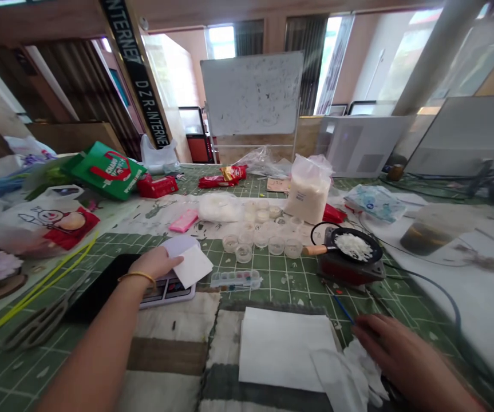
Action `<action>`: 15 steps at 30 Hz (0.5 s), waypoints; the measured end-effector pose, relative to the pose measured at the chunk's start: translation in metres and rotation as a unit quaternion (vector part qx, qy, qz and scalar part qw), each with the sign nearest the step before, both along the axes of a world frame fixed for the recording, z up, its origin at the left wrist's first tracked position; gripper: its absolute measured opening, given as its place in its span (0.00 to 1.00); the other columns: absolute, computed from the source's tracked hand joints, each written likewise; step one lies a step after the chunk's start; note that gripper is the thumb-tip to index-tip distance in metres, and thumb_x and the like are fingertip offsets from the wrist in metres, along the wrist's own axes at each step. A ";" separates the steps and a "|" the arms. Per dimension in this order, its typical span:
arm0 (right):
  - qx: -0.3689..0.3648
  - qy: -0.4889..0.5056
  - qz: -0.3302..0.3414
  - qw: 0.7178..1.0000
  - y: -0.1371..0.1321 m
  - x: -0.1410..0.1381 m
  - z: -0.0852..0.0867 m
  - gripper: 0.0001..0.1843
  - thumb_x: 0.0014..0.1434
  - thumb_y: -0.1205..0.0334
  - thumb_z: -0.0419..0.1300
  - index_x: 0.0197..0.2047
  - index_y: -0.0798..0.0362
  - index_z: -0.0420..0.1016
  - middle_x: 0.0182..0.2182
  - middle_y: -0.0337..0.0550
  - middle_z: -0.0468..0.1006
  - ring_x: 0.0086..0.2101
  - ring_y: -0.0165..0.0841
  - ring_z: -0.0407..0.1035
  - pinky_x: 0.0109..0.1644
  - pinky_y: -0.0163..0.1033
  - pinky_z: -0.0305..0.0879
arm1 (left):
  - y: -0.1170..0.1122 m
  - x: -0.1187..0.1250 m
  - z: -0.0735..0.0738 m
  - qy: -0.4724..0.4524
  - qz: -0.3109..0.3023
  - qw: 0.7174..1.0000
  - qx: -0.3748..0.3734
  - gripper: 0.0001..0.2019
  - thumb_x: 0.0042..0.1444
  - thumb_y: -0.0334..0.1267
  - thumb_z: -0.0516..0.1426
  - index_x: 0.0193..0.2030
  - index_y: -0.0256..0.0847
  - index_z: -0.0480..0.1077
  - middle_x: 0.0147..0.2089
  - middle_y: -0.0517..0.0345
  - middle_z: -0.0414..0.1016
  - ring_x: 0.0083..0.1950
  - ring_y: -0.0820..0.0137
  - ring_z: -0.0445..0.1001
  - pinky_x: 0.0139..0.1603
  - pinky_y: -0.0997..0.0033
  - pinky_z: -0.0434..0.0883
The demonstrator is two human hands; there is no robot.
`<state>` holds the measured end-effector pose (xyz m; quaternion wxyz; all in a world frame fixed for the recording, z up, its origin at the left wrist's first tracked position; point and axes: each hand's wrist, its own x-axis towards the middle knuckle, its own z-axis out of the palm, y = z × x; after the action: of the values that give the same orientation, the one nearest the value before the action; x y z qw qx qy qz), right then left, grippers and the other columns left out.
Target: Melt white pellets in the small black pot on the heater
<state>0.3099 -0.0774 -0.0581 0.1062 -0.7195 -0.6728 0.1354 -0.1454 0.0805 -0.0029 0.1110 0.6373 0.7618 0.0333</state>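
My left hand (154, 264), a gold bangle at the wrist, rests closed on a white paper piece (192, 264) lying over a small digital scale (170, 289). My right hand (395, 352) lies low at the right, its fingers curled on crumpled white tissue (344, 375) at the corner of a white sheet (281, 346). The sheet lies on a striped cloth (173, 355). Beyond the hands stand several small clear cups (260, 236) and a little black pan of white flakes (353, 246) on a red heater.
A green cutting mat (281, 283) covers the table. On it lie a paint strip (236, 280), scissors (43, 321), yellow cords (36, 286), a pink bar (184, 220), a bag of white granules (309, 191), a green bag (105, 170) and a dark jar (425, 229). A whiteboard (252, 94) stands behind.
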 end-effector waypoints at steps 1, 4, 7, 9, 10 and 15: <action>0.002 -0.001 0.000 1.000 0.001 -0.002 0.000 0.19 0.56 0.48 0.50 0.38 0.49 0.77 0.40 0.48 0.80 0.39 0.44 0.75 0.45 0.47 0.69 | 0.001 -0.010 -0.004 0.003 0.001 1.000 -0.010 0.15 0.59 0.48 0.55 0.39 0.35 0.70 0.37 0.59 0.72 0.37 0.66 0.73 0.38 0.64 0.72; 0.015 -0.002 0.005 1.000 0.004 -0.005 -0.003 0.20 0.54 0.47 0.51 0.38 0.50 0.78 0.39 0.50 0.81 0.40 0.45 0.75 0.46 0.48 0.70 | 0.007 -0.023 -0.014 -0.002 -0.004 0.999 -0.043 0.12 0.60 0.43 0.56 0.43 0.36 0.70 0.42 0.56 0.73 0.40 0.67 0.74 0.40 0.62 0.73; 0.028 0.004 0.005 1.000 0.006 -0.002 -0.010 0.20 0.54 0.46 0.52 0.38 0.49 0.78 0.39 0.49 0.81 0.39 0.45 0.75 0.45 0.47 0.71 | 0.017 -0.026 -0.012 -0.008 0.002 0.998 -0.061 0.12 0.61 0.43 0.56 0.46 0.37 0.70 0.44 0.54 0.73 0.41 0.68 0.74 0.41 0.62 0.73; 0.031 0.007 -0.006 0.999 0.006 0.002 -0.014 0.20 0.54 0.46 0.52 0.38 0.49 0.78 0.39 0.48 0.81 0.39 0.45 0.76 0.45 0.47 0.71 | 0.023 -0.031 -0.004 -0.003 0.024 0.998 -0.054 0.13 0.61 0.43 0.55 0.47 0.36 0.69 0.46 0.54 0.73 0.42 0.66 0.74 0.42 0.61 0.73; 0.029 0.008 -0.013 0.999 0.006 0.003 -0.015 0.21 0.54 0.46 0.52 0.39 0.49 0.78 0.39 0.48 0.81 0.39 0.45 0.76 0.45 0.47 0.71 | 0.027 -0.034 0.000 0.002 0.038 0.998 -0.047 0.14 0.61 0.43 0.55 0.48 0.36 0.69 0.46 0.53 0.73 0.43 0.66 0.74 0.42 0.60 0.73; 0.020 -0.006 -0.028 0.999 0.010 0.008 -0.016 0.21 0.54 0.47 0.50 0.38 0.50 0.78 0.39 0.49 0.81 0.38 0.46 0.76 0.43 0.48 0.71 | 0.042 -0.053 0.013 0.036 0.088 0.995 -0.027 0.13 0.61 0.43 0.56 0.47 0.37 0.69 0.47 0.53 0.73 0.44 0.66 0.73 0.44 0.59 0.72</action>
<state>0.3183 -0.0677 -0.0745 0.1199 -0.7366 -0.6557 0.1147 -0.1988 0.1221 0.0100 0.0971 0.5651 0.8193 -0.0005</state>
